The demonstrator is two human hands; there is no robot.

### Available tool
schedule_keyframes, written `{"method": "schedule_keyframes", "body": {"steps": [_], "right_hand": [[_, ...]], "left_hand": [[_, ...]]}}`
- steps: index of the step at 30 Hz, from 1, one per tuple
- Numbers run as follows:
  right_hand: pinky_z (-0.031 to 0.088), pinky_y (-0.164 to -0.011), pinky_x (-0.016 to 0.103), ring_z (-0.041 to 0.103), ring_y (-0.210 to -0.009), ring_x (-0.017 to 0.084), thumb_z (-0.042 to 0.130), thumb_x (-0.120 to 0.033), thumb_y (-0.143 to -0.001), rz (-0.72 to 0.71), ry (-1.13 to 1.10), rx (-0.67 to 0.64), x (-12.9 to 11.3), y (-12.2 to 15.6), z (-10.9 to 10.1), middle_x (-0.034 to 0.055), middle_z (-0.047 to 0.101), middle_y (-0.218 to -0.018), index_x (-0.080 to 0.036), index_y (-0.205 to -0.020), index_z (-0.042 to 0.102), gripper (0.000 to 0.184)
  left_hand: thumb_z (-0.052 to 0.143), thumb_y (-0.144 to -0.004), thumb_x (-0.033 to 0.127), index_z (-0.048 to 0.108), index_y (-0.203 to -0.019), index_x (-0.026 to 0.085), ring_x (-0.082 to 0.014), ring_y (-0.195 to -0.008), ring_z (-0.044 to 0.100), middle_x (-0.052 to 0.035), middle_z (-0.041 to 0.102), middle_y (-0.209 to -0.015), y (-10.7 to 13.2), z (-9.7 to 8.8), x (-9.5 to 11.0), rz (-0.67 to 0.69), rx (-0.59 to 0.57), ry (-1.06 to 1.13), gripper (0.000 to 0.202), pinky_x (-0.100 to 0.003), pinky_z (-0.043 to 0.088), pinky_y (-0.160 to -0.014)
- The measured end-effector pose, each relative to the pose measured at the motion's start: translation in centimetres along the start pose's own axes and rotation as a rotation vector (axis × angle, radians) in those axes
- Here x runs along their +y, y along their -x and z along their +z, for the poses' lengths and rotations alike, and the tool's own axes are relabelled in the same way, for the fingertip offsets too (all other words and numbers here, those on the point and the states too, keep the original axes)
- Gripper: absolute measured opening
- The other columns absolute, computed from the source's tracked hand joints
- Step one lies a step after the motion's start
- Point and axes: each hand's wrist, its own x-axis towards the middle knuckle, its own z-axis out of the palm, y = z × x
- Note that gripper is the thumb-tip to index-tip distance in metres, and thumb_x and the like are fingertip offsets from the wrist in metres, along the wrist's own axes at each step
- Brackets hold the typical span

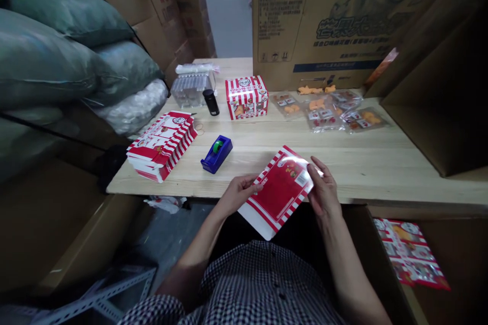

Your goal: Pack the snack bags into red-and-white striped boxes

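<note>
Between my two hands I hold a flat red-and-white striped carton [280, 190], tilted over the table's front edge. My left hand [240, 193] pinches its left side, thumb on top. The fingers of my right hand [323, 188] grip the right edge near a barcode. A blue tape dispenser [216, 154] with a green roll lies ahead of my left hand. Left of it is a stack of flattened cartons [163, 144] with the same stripes. Farther back, a made-up striped box [247, 97] stands upright on the table.
Clear plastic trays [192, 84] and a black bottle [211, 102] stand at the back left. Several clear packets [324, 114] lie at the back right before a large cardboard box [324, 20]. Full sacks [46, 56] pile up at left. An open box [457, 233] at lower right holds striped packages [412, 251].
</note>
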Motion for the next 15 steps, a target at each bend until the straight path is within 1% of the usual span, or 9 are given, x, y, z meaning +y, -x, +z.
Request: {"method": "schedule_keyframes", "body": {"steps": [2,3,4,6,8,11,12,13,15], "right_hand": [[0.059,-0.079,0.029,0.072,-0.084,0.014,0.088,-0.027,-0.068,0.092,-0.017,-0.130,0.5,0.5,-0.1,-0.0009,0.077,-0.104,-0.033,-0.133,0.055,0.074],[0.059,-0.083,0.031,0.073,-0.091,0.016,0.088,-0.024,-0.068,0.130,-0.016,-0.199,0.9,0.8,-0.1,-0.0001,0.075,-0.111,-0.036,-0.139,0.048,0.082],[0.058,-0.086,0.034,0.072,-0.097,0.018,0.088,-0.023,-0.069,0.159,-0.009,-0.260,1.4,1.2,0.0,0.0012,0.074,-0.116,-0.037,-0.142,0.044,0.087],[0.058,-0.089,0.038,0.073,-0.098,0.021,0.087,-0.023,-0.069,0.178,0.003,-0.320,2.7,1.8,0.2,0.0037,0.074,-0.116,-0.033,-0.143,0.043,0.087],[0.058,-0.090,0.040,0.073,-0.096,0.022,0.087,-0.027,-0.069,0.159,-0.015,-0.305,4.3,1.7,0.4,0.0045,0.075,-0.112,-0.030,-0.140,0.046,0.082],[0.058,-0.090,0.043,0.073,-0.100,0.025,0.087,-0.033,-0.067,0.138,0.000,-0.306,6.5,0.2,0.3,0.0062,0.075,-0.112,-0.026,-0.134,0.051,0.076],[0.059,-0.089,0.043,0.073,-0.101,0.026,0.084,-0.036,-0.070,0.095,0.082,-0.310,6.9,-0.6,0.1,0.0069,0.074,-0.114,-0.025,-0.135,0.051,0.074],[0.059,-0.087,0.043,0.073,-0.101,0.026,0.081,-0.038,-0.073,0.021,0.214,-0.291,7.0,-1.5,-0.2,0.0079,0.073,-0.114,-0.025,-0.137,0.050,0.072],[0.059,-0.086,0.042,0.072,-0.101,0.025,0.071,-0.042,-0.081,-0.164,0.527,-0.200,6.4,-3.8,-1.0,0.0106,0.072,-0.114,-0.021,-0.144,0.043,0.072]], "left_hand": [[0.070,-0.083,0.042,0.068,-0.124,0.016,-0.0249,-0.084,0.073,-0.0089,0.077,-0.101,-0.4,-0.3,0.1,-0.016,0.069,0.014,0.049,-0.032,0.056,-0.075],[0.071,-0.083,0.043,0.068,-0.123,0.016,-0.0245,-0.081,0.073,-0.0085,0.077,-0.099,-0.7,-0.6,0.1,-0.019,0.090,0.020,0.048,-0.032,0.056,-0.073],[0.071,-0.083,0.043,0.069,-0.122,0.015,-0.0243,-0.080,0.073,-0.0082,0.077,-0.098,-1.0,-0.8,0.1,-0.019,0.103,0.026,0.048,-0.032,0.056,-0.073],[0.071,-0.082,0.044,0.070,-0.120,0.015,-0.0248,-0.079,0.073,-0.0079,0.077,-0.098,-1.6,-1.2,-0.1,-0.024,0.107,0.028,0.048,-0.032,0.056,-0.074],[0.072,-0.081,0.045,0.070,-0.119,0.015,-0.0259,-0.081,0.073,-0.0080,0.077,-0.098,-2.4,-1.7,-0.5,-0.043,0.093,0.016,0.049,-0.033,0.057,-0.074],[0.071,-0.081,0.048,0.066,-0.125,0.014,-0.0268,-0.079,0.074,-0.0086,0.078,-0.098,-3.9,-2.9,-1.2,-0.093,0.075,-0.019,0.056,-0.035,0.057,-0.072],[0.071,-0.081,0.050,0.063,-0.129,0.015,-0.0270,-0.077,0.074,-0.0088,0.078,-0.097,-4.5,-3.4,-1.4,-0.104,0.084,-0.037,0.060,-0.035,0.057,-0.071],[0.070,-0.080,0.052,0.061,-0.131,0.015,-0.0272,-0.075,0.074,-0.0089,0.078,-0.097,-5.0,-4.0,-1.5,-0.111,0.105,-0.064,0.064,-0.036,0.057,-0.069],[0.068,-0.080,0.055,0.058,-0.134,0.015,-0.0280,-0.074,0.074,-0.0094,0.078,-0.096,-6.0,-5.1,-1.6,-0.109,0.176,-0.163,0.068,-0.037,0.058,-0.067]]}}
